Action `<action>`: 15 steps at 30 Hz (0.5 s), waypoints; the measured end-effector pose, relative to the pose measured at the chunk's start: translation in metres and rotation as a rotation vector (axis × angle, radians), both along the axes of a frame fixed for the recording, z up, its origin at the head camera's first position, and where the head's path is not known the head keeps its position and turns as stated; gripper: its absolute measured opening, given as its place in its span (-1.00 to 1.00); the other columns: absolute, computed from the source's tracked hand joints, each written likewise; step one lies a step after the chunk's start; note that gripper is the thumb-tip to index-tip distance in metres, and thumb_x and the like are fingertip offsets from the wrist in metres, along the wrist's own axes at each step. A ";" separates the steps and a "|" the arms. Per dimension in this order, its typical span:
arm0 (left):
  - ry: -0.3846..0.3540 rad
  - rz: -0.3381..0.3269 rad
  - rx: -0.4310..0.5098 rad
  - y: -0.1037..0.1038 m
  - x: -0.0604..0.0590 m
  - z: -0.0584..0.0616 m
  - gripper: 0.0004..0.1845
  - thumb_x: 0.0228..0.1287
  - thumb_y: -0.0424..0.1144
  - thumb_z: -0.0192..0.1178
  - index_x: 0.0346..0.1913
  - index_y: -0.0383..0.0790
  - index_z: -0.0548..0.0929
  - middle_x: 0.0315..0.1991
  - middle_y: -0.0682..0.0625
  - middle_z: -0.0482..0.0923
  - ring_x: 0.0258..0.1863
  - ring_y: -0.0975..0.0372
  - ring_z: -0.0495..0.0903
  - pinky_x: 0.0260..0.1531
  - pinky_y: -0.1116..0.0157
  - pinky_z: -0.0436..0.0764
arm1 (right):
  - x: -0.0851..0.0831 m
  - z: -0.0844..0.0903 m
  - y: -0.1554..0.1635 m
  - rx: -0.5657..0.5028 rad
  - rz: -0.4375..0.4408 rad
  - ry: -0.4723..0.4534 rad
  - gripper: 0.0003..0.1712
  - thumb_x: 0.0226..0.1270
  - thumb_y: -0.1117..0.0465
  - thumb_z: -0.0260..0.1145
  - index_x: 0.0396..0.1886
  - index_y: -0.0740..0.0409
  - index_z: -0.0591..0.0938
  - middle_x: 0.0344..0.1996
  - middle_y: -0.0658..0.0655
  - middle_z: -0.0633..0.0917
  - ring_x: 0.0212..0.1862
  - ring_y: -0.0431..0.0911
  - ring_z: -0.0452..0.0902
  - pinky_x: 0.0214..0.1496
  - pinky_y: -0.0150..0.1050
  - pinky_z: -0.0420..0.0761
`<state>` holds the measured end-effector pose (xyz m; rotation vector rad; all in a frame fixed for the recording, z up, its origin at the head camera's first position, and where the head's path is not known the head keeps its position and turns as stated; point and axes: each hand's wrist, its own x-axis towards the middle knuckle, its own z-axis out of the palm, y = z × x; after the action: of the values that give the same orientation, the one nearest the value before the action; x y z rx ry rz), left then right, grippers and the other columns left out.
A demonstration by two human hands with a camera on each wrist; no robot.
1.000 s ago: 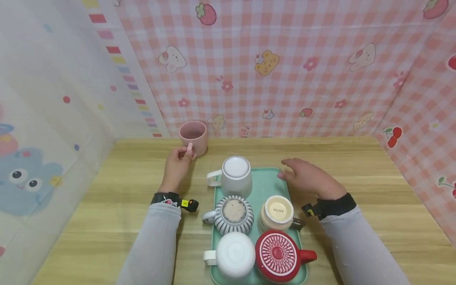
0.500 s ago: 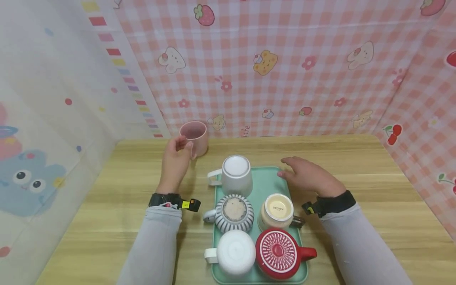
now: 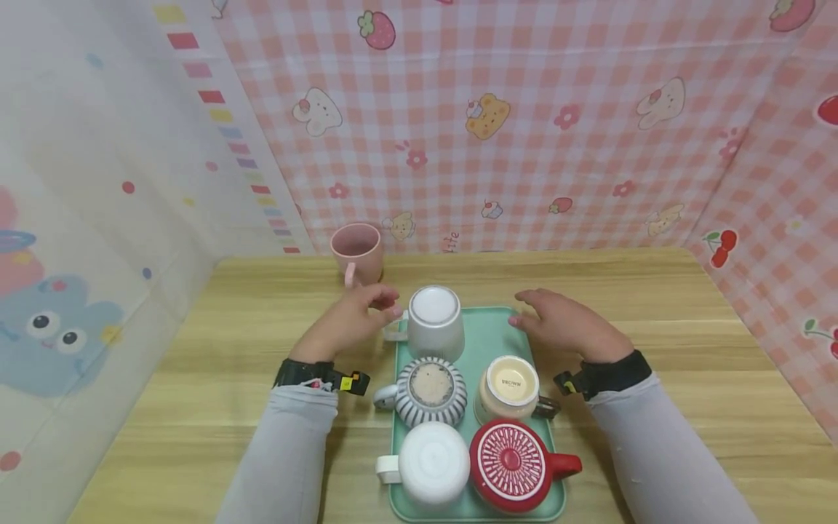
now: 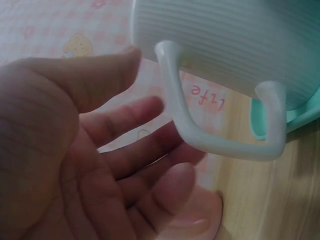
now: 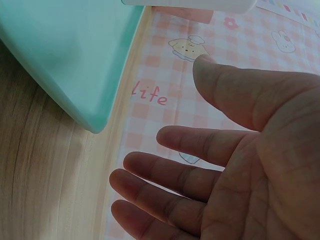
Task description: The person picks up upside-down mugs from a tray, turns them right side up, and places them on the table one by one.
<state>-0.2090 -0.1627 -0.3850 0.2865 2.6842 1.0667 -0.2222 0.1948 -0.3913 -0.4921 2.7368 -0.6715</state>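
Observation:
My left hand (image 3: 347, 320) is beside the handle of an upside-down white mug (image 3: 435, 331) at the tray's far left corner. In the left wrist view its fingers are spread loosely near the ribbed mug's handle (image 4: 225, 147), holding nothing. Behind this hand a pink mug (image 3: 360, 251) stands upright on the table, handle toward me. My right hand (image 3: 569, 324) hovers by the far right edge of the green tray (image 3: 491, 331), fingers relaxed and nothing in them; the right wrist view shows its open palm (image 5: 240, 200).
Upside down on the tray are also a grey-striped mug (image 3: 431, 393), a cream mug (image 3: 511, 389), a plain white mug (image 3: 433, 464) and a red mug (image 3: 511, 467). Patterned cloth (image 3: 491, 160) hangs behind the wooden table (image 3: 628, 284).
My left hand has let go of the pink mug's handle and moved right and nearer to the white mug on the tray. My right hand has hardly moved.

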 end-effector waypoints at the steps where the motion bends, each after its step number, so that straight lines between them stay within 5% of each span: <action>1: -0.011 -0.018 -0.010 0.000 0.000 -0.001 -0.52 0.52 0.08 0.19 0.36 -0.03 0.56 0.24 -0.05 0.61 0.29 0.01 0.55 0.38 -0.14 0.48 | 0.000 0.000 0.000 -0.002 0.001 0.001 -0.31 0.62 -0.04 0.15 0.51 0.32 0.38 0.42 0.43 0.48 0.48 0.39 0.33 0.43 0.38 0.38; 15: 0.001 -0.147 -0.009 0.006 -0.004 -0.013 -0.60 0.51 0.05 0.22 0.27 0.00 0.63 0.18 0.00 0.67 0.19 0.11 0.61 0.34 -0.04 0.54 | 0.000 -0.002 -0.001 0.001 0.000 -0.006 -0.31 0.62 -0.05 0.16 0.51 0.31 0.38 0.43 0.43 0.47 0.50 0.39 0.31 0.46 0.38 0.35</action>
<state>-0.2130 -0.1570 -0.3980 0.4755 2.6212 1.0112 -0.2221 0.1941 -0.3933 -0.4887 2.7319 -0.6706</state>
